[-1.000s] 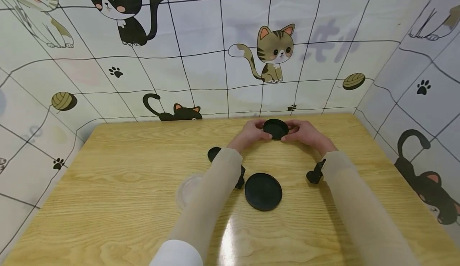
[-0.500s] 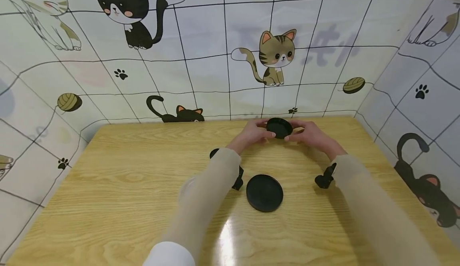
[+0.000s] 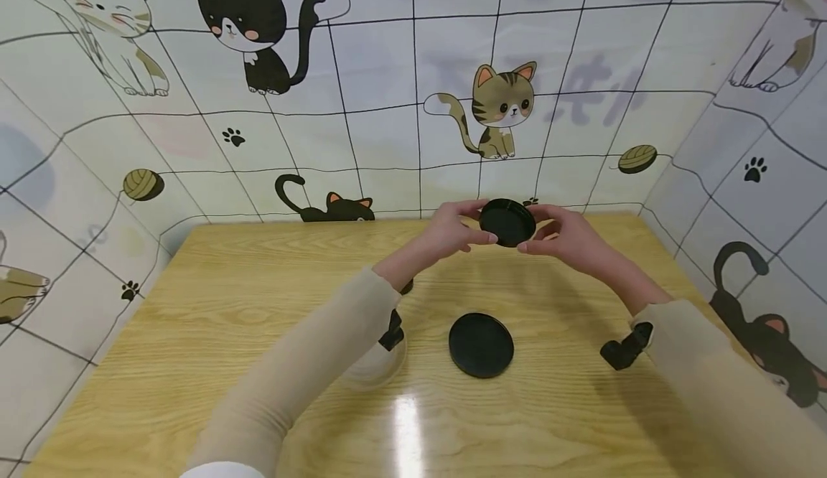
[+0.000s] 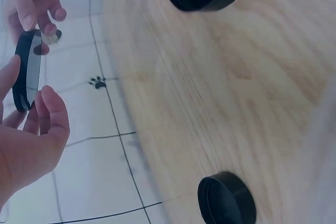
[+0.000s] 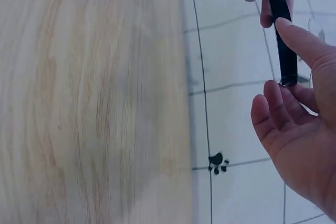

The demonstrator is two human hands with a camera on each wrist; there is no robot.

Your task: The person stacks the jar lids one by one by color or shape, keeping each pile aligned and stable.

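Note:
Above the table's far edge, both hands hold a round black lid (image 3: pixel 507 223) with a low rim, its hollow side tilted toward the head camera. My left hand (image 3: pixel 449 232) pinches it at the left edge, and my right hand (image 3: pixel 571 241) at the right. Seen edge-on in the right wrist view, the lid (image 5: pixel 285 43) sits between thumb and fingers of the right hand (image 5: pixel 307 140). A larger round black lid (image 3: pixel 481 345) lies nearer on the table. Behind the left forearm, a small black lid (image 3: pixel 407 288) is mostly hidden; the left wrist view shows this small lid (image 4: pixel 228 200) plainly.
A clear round disc (image 3: pixel 375 369) lies on the wooden table (image 3: pixel 258 306), partly under the left sleeve in view. Cat-printed fabric walls (image 3: pixel 388 126) stand close behind the table and at both sides. Black wrist cameras (image 3: pixel 627 349) hang from the sleeves.
Both hands have raised the lid and turned its hollow side more toward the head camera. The forearms have spread apart, and the left sleeve now hides most of the small lid.

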